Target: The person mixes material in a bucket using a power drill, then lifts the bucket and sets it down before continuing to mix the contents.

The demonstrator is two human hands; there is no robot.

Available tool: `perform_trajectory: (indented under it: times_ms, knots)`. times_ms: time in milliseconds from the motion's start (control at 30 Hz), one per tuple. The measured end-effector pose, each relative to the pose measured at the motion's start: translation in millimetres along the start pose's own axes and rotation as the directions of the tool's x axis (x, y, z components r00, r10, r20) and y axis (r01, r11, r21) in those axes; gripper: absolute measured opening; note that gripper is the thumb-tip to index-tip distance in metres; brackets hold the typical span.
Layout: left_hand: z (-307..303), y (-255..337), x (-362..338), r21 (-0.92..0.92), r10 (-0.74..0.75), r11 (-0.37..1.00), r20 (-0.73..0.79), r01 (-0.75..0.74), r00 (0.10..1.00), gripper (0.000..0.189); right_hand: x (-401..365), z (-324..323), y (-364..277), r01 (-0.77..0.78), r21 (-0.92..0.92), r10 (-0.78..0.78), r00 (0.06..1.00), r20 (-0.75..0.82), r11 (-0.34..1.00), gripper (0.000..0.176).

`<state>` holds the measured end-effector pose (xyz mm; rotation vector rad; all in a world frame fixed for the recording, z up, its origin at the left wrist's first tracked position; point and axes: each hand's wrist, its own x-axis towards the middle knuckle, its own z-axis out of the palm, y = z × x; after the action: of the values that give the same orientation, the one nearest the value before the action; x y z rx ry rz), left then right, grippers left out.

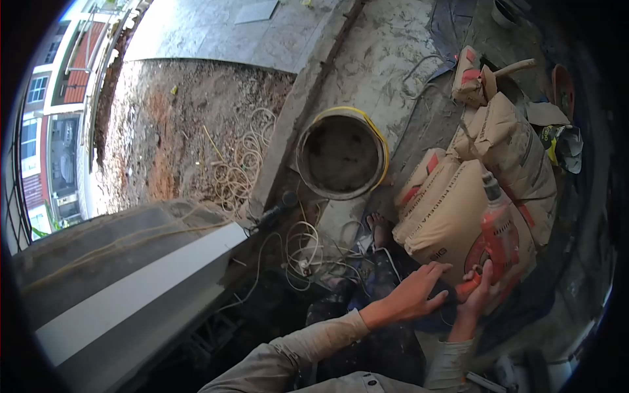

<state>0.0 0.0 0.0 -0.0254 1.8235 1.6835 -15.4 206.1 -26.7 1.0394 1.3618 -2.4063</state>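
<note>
At the lower right of the frame, the right hand (478, 298) was clamped around the handle of a red drill (500, 241), which pointed toward the top. The left hand (411, 293) hovered just left of it, fingers apart. Paper sacks (438, 208) lay behind the drill; a bucket (384, 145) of grey mix (342, 156) stood near the centre.
</note>
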Motion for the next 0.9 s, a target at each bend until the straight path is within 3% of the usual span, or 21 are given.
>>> perform_trajectory:
  times_ms: [33,67,100,133,200,267,300,367,467,533,600,633,667,700,767,833,900]
  knots:
    - [8,21,2,0.002,0.016,1.0,0.024,-0.016,1.0,0.079,-12,30,-17,0.146,-0.376,-0.226,0.958,-0.177,0.915,0.037]
    - [18,39,2,0.016,0.034,0.999,0.049,-0.035,0.998,0.08,-18,52,-34,0.101,-0.421,-0.193,0.964,-0.182,0.901,0.037]
    - [8,11,36,0.003,0.219,0.976,0.043,-0.219,0.975,0.08,12,76,-22,0.366,-0.563,-0.461,0.887,-0.03,0.741,0.037]
    - [11,15,28,-0.046,0.147,0.988,-0.027,-0.148,0.989,0.079,4,91,-19,0.428,-0.669,-0.52,0.851,0.072,0.607,0.036]
    - [13,13,6,-0.113,0.011,0.993,-0.12,-0.025,0.993,0.078,-17,113,-8,0.426,-0.689,-0.451,0.878,0.159,0.586,0.037]
    - [19,7,3,-0.215,0.083,0.964,-0.309,-0.155,0.947,0.08,-27,125,-7,0.466,-0.712,-0.411,0.872,0.267,0.525,0.039]
    - [17,7,2,-0.237,0.079,0.958,-0.33,-0.163,0.941,0.08,-30,129,-7,0.486,-0.751,-0.426,0.854,0.299,0.446,0.04]
    - [9,11,-5,-0.372,0.036,0.921,-0.206,-0.112,0.978,0.082,-35,131,-9,0.507,-0.788,-0.42,0.836,0.352,0.349,0.042]
    - [-2,24,-14,-0.472,0.059,0.867,-0.227,-0.163,0.972,0.082,-37,135,-11,0.563,-0.775,-0.439,0.796,0.416,0.287,0.042]
    - [2,18,-8,-0.512,0.033,0.839,-0.291,-0.185,0.956,0.078,-33,147,-7,0.622,-0.777,-0.405,0.739,0.539,0.099,0.041]
    - [7,2,1,-0.548,-0.005,0.813,-0.347,-0.198,0.938,0.075,-23,157,3,0.638,-0.767,-0.333,0.74,0.584,0.072,0.04]
    - [6,-13,7,-0.391,0.118,0.863,-0.463,-0.322,0.878,0.069,-17,165,11,0.641,-0.766,-0.264,0.749,0.607,0.058,0.039]
    - [4,-24,11,-0.214,0.248,0.882,-0.548,-0.42,0.799,0.064,-12,178,24,0.642,-0.75,-0.22,0.763,0.607,0.158,0.036]
    - [-4,-33,13,-0.216,0.242,0.882,-0.553,-0.418,0.797,0.064,-5,184,36,0.633,-0.757,-0.185,0.773,0.606,0.166,0.035]
    - [-30,-54,14,-0.474,0.15,0.783,-0.484,-0.402,0.862,0.054,14,191,63,0.642,-0.75,-0.129,0.766,0.629,0.16,0.035]
    - [-49,-81,21,-0.618,0.072,0.728,-0.364,-0.299,0.929,0.053,34,202,90,0.666,-0.733,-0.097,0.746,0.659,0.139,0.036]
    - [-57,-94,26,-0.631,0.039,0.706,-0.42,-0.322,0.907,0.056,48,218,111,0.733,-0.644,-0.051,0.651,0.757,-0.218,0.039]
